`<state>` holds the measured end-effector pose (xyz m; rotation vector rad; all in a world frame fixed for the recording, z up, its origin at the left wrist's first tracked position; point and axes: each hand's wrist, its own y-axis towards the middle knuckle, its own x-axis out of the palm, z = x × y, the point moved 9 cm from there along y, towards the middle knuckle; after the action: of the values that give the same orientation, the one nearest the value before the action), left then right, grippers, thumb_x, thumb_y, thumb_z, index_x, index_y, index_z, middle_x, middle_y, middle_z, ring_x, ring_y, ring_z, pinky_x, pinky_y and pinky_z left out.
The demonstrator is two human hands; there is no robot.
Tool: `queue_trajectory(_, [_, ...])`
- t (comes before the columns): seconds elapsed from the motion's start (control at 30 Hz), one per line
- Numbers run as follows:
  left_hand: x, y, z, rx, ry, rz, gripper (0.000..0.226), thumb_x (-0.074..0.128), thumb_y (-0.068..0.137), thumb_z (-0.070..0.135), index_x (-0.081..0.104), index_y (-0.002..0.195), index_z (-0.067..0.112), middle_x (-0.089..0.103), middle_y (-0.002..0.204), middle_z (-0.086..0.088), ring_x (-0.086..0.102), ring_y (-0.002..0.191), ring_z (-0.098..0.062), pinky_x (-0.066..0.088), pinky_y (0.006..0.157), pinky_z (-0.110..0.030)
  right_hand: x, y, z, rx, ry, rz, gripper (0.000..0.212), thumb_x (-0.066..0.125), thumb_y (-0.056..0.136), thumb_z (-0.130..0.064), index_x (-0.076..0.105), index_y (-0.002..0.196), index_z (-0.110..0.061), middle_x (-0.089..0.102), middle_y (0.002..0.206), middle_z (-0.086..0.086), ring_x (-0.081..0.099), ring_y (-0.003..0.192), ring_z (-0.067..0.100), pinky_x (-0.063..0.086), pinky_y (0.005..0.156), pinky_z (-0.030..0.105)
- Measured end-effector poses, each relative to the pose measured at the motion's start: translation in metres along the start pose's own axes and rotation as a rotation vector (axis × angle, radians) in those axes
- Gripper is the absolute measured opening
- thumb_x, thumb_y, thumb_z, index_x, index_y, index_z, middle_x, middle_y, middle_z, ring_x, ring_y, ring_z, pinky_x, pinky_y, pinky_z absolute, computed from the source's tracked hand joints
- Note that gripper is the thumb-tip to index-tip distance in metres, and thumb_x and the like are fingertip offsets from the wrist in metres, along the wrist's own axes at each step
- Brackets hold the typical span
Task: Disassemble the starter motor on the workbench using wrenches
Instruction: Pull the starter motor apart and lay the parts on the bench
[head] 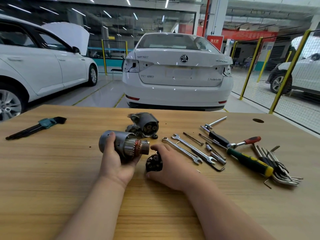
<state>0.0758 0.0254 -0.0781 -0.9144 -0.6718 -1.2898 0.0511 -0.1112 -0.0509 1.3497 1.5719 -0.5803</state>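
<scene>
My left hand [112, 161] grips the grey cylindrical motor housing [121, 142] from below, thumb on its top; the armature with copper commutator [142, 147] sticks out of its right end. My right hand [170, 168] holds a black brush-holder part [153, 163] on the workbench [52, 170], fingers curled round it. The starter's gear housing [145, 124] lies behind, its open end showing gears, with a small black gear [155, 136] beside it. Two combination wrenches [190, 149] lie just right of my right hand.
Right of the wrenches lie long bolts [193, 138], a T-handle [215, 122], a red-handled ratchet [245, 142], a green-yellow screwdriver [251, 161] and a bundle of hex keys [277, 168]. A hex key set [36, 127] lies far left. Parked white cars stand beyond the bench.
</scene>
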Motion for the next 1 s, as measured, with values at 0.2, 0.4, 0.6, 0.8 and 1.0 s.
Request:
queue_trajectory(0.2, [-0.006,0.001,0.006,0.000,-0.071,0.047,0.068,0.071,0.058,0.044,0.051,0.117,0.017,0.063,0.113,-0.014,0.063,0.099,-0.031,0.054,0.075,-0.048,-0.036,-0.003,0.025,0.131,0.211,0.252,0.070,0.074,0.075,-0.044,0.038,0.135,-0.034,0.042,0.134,-0.010,0.048,0.116,0.014,0.046,0.099,0.036])
queue_trajectory(0.4, [-0.010,0.004,0.007,0.003,-0.070,0.063,0.057,0.073,0.061,0.042,0.053,0.110,0.017,0.064,0.110,-0.012,0.065,0.095,-0.029,0.055,0.074,-0.047,-0.057,-0.009,0.058,0.368,0.015,0.371,0.069,0.065,0.085,-0.036,0.029,0.144,-0.027,0.035,0.147,-0.003,0.028,0.137,0.018,0.021,0.115,0.042])
queue_trajectory(0.6, [0.000,-0.001,-0.006,-0.032,0.095,-0.024,0.072,0.070,0.060,0.046,0.052,0.119,0.010,0.064,0.113,-0.019,0.064,0.099,-0.033,0.053,0.082,-0.046,-0.024,-0.004,-0.015,0.068,0.117,0.255,0.067,0.063,0.079,-0.056,0.038,0.136,-0.032,0.049,0.134,-0.010,0.040,0.127,0.014,0.032,0.110,0.039])
queue_trajectory(0.8, [0.010,-0.004,-0.020,-0.064,0.108,-0.078,0.070,0.069,0.061,0.046,0.055,0.117,0.007,0.066,0.107,-0.021,0.066,0.096,-0.034,0.052,0.082,-0.046,-0.015,-0.001,-0.015,0.117,0.211,0.224,0.057,0.070,0.074,-0.053,0.049,0.125,-0.034,0.061,0.115,-0.012,0.054,0.108,0.011,0.045,0.094,0.032])
queue_trajectory(1.0, [0.014,-0.007,-0.021,-0.059,0.146,-0.102,0.065,0.070,0.060,0.043,0.057,0.111,0.006,0.069,0.101,-0.019,0.068,0.089,-0.032,0.056,0.063,-0.040,-0.014,-0.001,-0.016,0.148,0.293,0.235,0.058,0.075,0.074,-0.045,0.048,0.125,-0.034,0.056,0.102,-0.017,0.050,0.093,0.004,0.040,0.081,0.021])
